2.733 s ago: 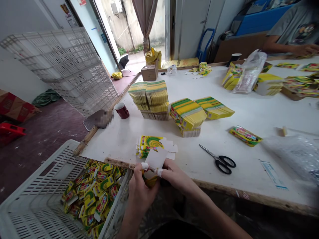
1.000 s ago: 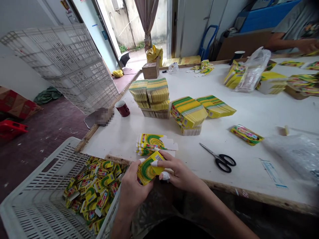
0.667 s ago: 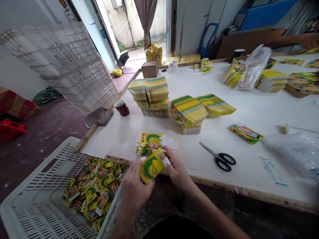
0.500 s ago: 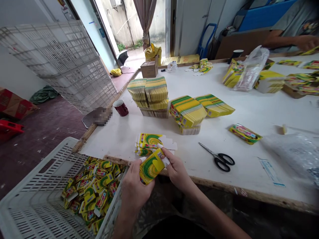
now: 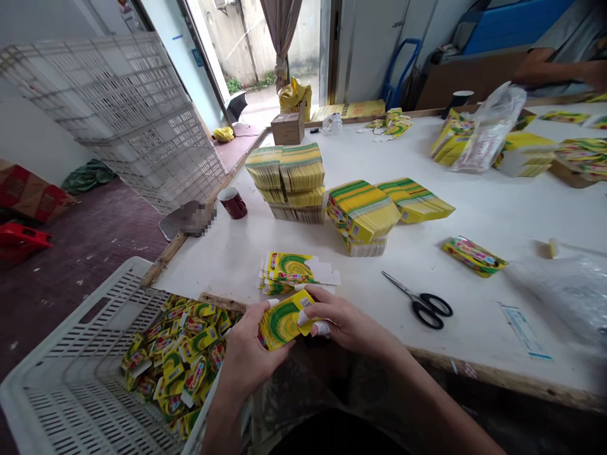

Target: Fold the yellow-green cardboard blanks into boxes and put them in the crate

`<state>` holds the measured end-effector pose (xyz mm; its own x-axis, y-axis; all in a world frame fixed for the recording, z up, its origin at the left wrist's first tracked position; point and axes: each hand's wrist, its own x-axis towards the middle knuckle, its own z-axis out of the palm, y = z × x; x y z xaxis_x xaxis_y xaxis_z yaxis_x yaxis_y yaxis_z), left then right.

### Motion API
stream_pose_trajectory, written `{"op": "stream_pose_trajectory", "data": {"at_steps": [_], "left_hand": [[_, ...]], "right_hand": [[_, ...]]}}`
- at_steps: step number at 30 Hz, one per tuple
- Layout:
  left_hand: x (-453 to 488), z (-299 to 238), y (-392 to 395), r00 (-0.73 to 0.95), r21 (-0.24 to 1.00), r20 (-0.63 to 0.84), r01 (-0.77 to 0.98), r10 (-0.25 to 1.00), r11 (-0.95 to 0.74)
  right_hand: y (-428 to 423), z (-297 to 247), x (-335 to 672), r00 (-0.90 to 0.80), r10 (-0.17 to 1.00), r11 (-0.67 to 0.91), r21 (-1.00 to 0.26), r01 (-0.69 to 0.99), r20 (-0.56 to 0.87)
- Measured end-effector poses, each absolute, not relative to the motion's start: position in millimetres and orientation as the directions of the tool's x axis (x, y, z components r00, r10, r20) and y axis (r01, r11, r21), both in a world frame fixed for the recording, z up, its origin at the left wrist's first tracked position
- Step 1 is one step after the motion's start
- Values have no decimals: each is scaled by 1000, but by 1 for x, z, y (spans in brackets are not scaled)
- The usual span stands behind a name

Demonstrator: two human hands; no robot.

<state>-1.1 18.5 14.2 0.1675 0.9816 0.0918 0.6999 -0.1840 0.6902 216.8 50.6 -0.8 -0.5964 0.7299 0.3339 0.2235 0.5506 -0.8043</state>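
A yellow and green printed carton (image 5: 281, 323) is held between my hands just off the table's front edge. My left hand (image 5: 246, 347) wraps round its left end. At its right end, my right hand (image 5: 344, 319) grips the carton with fingers and thumb, white wrappings on the fingertips. Behind them on the table lies a small pile of flat cartons (image 5: 289, 268) with white flaps. To the lower left, a white plastic crate (image 5: 61, 373) holds many folded cartons (image 5: 183, 357).
Stacks of flat cartons (image 5: 301, 167) and further bundles (image 5: 363, 205) stand mid-table. Scissors (image 5: 417, 300) lie to the right, near a filled packet (image 5: 474, 254) and clear plastic wrap (image 5: 559, 291). A maroon mug (image 5: 232, 203) sits at left. A person's arm (image 5: 545, 66) shows at far right.
My right hand has shifted its hold, its fingers now lying over the carton's right end. The carton is slightly lower and more level. The view has shifted a little.
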Motion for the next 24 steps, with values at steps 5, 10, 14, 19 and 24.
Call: {"op": "stream_pose_trajectory", "data": {"at_steps": [5, 10, 14, 19, 24], "left_hand": [[2, 15, 17, 147, 694, 95, 700, 985, -171], [-2, 16, 16, 200, 663, 96, 718, 975, -213], [2, 18, 16, 161, 666, 129, 717, 978, -206], [8, 17, 15, 126, 653, 127, 736, 984, -179], [1, 8, 14, 60, 597, 177, 787, 982, -155]], "right_hand": [[44, -6, 209, -536, 791, 510, -803, 309, 296], [43, 1, 213, -602, 737, 514, -833, 204, 308], [36, -3, 210, -537, 776, 498, -844, 200, 331], [30, -12, 197, -484, 834, 438, -853, 284, 267], [31, -12, 181, -396, 872, 413, -867, 279, 288]]}}
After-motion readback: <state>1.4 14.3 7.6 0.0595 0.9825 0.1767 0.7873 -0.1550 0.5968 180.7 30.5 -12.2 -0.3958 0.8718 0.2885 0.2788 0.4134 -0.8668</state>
